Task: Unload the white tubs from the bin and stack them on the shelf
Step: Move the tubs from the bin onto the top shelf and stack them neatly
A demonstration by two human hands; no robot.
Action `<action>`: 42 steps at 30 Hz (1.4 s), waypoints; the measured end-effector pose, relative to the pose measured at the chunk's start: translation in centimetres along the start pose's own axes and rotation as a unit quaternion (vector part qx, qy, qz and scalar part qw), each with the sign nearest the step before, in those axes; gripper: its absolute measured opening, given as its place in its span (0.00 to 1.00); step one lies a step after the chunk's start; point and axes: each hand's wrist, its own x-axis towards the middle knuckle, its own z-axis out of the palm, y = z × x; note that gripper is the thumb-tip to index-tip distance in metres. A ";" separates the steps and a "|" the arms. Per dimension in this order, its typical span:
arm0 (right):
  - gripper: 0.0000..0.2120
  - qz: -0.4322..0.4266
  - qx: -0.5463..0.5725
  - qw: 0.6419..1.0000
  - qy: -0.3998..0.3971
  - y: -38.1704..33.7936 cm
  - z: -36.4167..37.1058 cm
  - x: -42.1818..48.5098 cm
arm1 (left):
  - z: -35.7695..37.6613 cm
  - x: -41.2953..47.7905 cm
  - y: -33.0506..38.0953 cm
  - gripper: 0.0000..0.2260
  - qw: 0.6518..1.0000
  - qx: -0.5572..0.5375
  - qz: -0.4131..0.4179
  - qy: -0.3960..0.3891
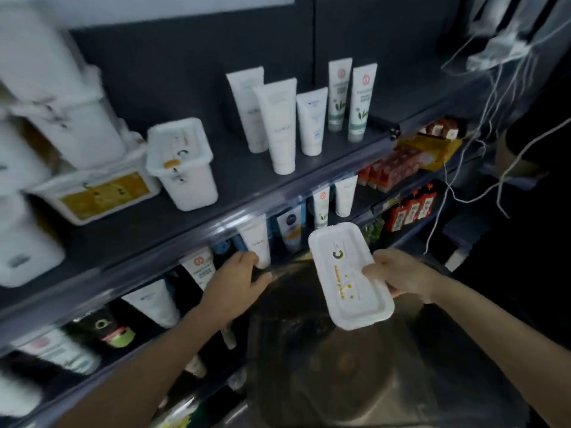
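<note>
Clasping the flat white plastic tub [350, 279] for shelving, right hand [401, 273]; left hand [238, 279] curled by dark round bin [340, 366], grip unclear.

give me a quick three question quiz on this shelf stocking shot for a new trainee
1. True or false: the right hand holds a white tub.
2. Fill in: ___ cosmetic tubes stand upright on the upper shelf.
3. The held tub is: A) set down on the upper shelf, B) in the air above the bin, C) lying among the tubes.
Key: 1 true; 2 five; 3 B.
</note>
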 end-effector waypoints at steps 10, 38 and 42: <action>0.09 -0.184 -0.069 0.977 -0.081 -17.1 1.9 -4.2 | -15.1 -4.7 -2.4 0.21 0.992 0.079 -0.021 0.098; 0.09 -0.288 -0.001 0.937 -0.197 -48.2 32.9 -10.7 | -44.7 -24.0 -26.5 0.17 0.931 0.186 -0.197 0.247; 0.10 -0.249 0.075 0.948 -0.185 -51.4 37.8 -9.5 | -45.7 -24.4 -31.9 0.15 0.929 0.179 -0.223 0.234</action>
